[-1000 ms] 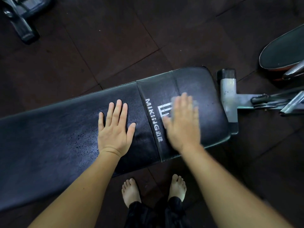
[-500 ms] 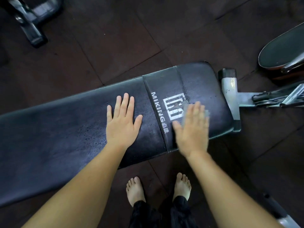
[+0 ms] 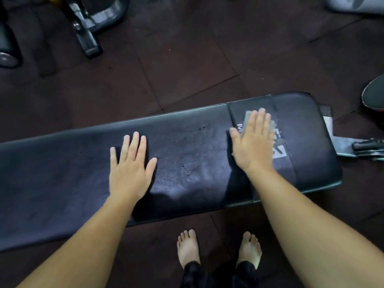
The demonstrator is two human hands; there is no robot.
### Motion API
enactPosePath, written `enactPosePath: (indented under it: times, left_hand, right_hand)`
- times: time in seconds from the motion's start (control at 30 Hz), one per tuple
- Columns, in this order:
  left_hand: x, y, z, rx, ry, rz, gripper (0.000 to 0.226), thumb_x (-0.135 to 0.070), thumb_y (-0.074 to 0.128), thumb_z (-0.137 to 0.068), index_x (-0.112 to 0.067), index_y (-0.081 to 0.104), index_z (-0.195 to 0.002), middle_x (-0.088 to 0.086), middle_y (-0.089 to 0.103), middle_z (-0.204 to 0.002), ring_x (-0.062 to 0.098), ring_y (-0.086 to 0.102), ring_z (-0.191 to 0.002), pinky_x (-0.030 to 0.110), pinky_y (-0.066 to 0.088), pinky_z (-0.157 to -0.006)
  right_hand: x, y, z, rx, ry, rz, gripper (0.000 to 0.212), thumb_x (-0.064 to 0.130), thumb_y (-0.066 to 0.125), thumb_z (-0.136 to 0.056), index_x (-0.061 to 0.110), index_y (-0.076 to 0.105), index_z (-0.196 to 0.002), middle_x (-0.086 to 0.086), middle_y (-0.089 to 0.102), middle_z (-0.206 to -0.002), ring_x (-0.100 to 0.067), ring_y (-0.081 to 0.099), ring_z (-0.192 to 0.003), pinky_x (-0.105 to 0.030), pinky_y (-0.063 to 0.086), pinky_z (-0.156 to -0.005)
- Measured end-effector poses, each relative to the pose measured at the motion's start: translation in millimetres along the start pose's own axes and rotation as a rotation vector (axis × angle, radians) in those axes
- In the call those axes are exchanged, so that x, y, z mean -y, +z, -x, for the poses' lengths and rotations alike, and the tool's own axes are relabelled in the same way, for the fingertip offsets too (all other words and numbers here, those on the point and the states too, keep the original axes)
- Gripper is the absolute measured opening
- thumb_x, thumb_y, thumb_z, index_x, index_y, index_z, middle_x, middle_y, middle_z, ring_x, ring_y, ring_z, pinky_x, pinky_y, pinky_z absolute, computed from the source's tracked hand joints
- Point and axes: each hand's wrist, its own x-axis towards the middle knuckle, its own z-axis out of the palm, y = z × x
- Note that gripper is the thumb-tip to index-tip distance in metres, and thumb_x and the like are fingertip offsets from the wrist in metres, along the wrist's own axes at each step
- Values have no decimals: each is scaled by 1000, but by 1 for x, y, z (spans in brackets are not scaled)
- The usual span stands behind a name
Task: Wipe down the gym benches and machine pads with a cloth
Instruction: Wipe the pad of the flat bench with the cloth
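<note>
The grey cloth (image 3: 248, 116) lies flat on the black bench pad (image 3: 187, 161), on the printed logo band (image 3: 281, 151) near the pad's right end. It sits directly beneath the right hand (image 3: 252, 143). Only its far corner past the fingertips and a strip along the little-finger side can be seen. The right fingers (image 3: 262, 124) are straight and close together, with the thumb spread to the left. They press the cloth down and do not curl round it. The left hand (image 3: 129, 170) rests palm-down on the middle of the pad, well apart from the cloth. Its fingers (image 3: 135, 147) are extended and slightly fanned, and they hold nothing. Two bare feet (image 3: 188, 247) stand on the dark tiled floor (image 3: 176, 69) just beside the pad's near edge, and a grey metal frame (image 3: 340, 143) juts out past its right end. Half a second ago the right hand and cloth sat to the right of the white logo, close to the near edge. Now they cover the left part of the lettering, closer to the far edge. The left hand has stayed flat on the pad.
</note>
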Motion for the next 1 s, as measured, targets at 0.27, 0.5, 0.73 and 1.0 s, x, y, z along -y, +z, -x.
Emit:
enactPosePath:
  times: [0.27, 0.5, 0.73, 1.0]
  left_hand:
    - [15, 10, -1, -2, 41, 20, 74, -62, 4, -105, -22, 5, -167, -3, -3, -175, 21, -7, -161, 57, 7, -129]
    - [17, 14, -2, -27, 49, 34, 72, -60, 13, -105, -23, 10, -167, -3, 4, -175, 23, 0, -161, 57, 9, -128]
    - [17, 16, -2, -53, 45, 59, 72, -58, 18, -104, -22, 13, -167, -3, 6, -175, 22, 3, -161, 58, 11, -127]
    - [15, 17, -2, -78, 37, 46, 72, -58, 21, -104, -22, 16, -166, -3, 8, -175, 23, 5, -161, 58, 11, -128]
  right_hand:
    - [137, 31, 26, 135, -524, 82, 81, 62, 18, -103, 12, 1, -164, -8, -5, -172, -24, -8, -159, -48, 0, -129]
    - [73, 15, -19, 44, -218, 129, 85, 64, 19, -102, 7, 7, -163, -15, 3, -172, -29, -1, -159, -47, 1, -129]
    - [173, 39, 29, 107, -418, 69, 84, 63, 24, -102, 8, 7, -164, -14, -2, -172, -29, -6, -159, -50, 1, -128]
    - [74, 17, -15, 69, -264, 135, 85, 63, 15, -101, 7, 4, -164, -14, -2, -172, -28, -5, -159, -46, 0, -129]
